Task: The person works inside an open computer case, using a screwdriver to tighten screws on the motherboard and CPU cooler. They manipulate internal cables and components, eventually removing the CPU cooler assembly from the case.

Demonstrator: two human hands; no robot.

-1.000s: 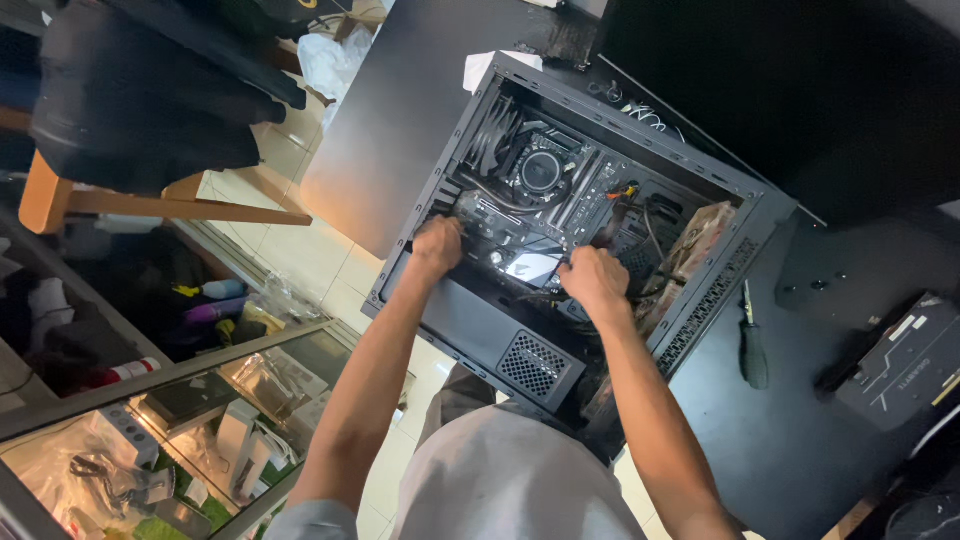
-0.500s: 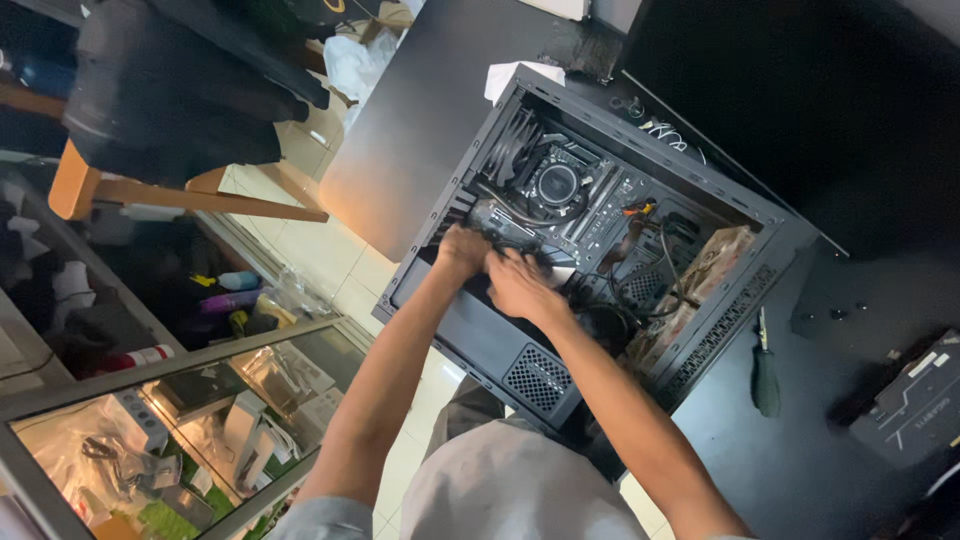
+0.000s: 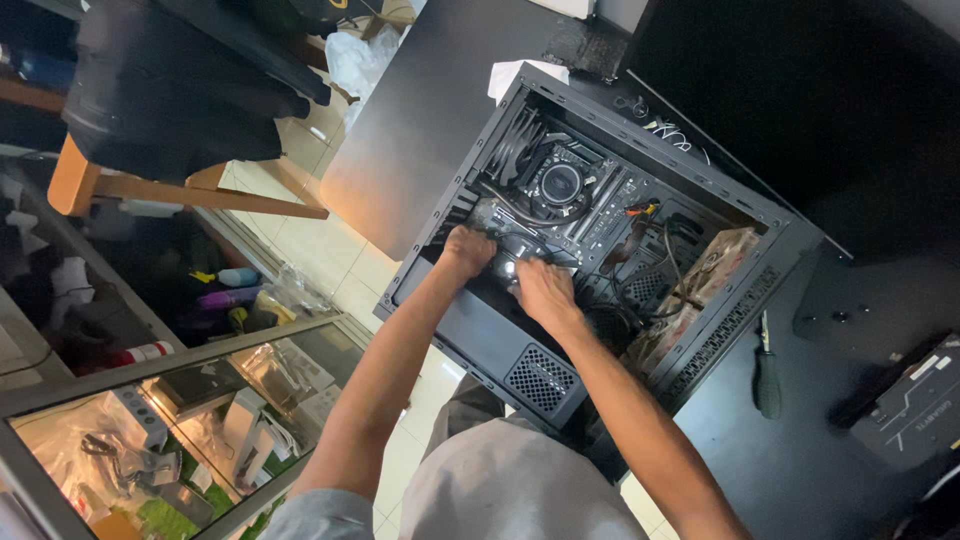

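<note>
Black computer case (image 3: 560, 375) lying on its side on a dark table, side panel off, open face up, motherboard with round CPU cooler (image 3: 560, 185) inside, loose cables (image 3: 655, 250) at right, mesh vent low front

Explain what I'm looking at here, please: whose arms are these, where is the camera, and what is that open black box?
The camera sits on a person's head and looks straight down, so the two bare arms are the wearer's own. The black box is an open computer case lying on its side on a dark table, its inside showing: a round cooler, cables and circuit boards. The left hand and the right hand both reach into the middle of the case, close together, onto a part there; whether either grips something I cannot tell. On the table to the right lie a screwdriver and a dark boxed component. At left are a glass cabinet and a wooden chair.
</note>
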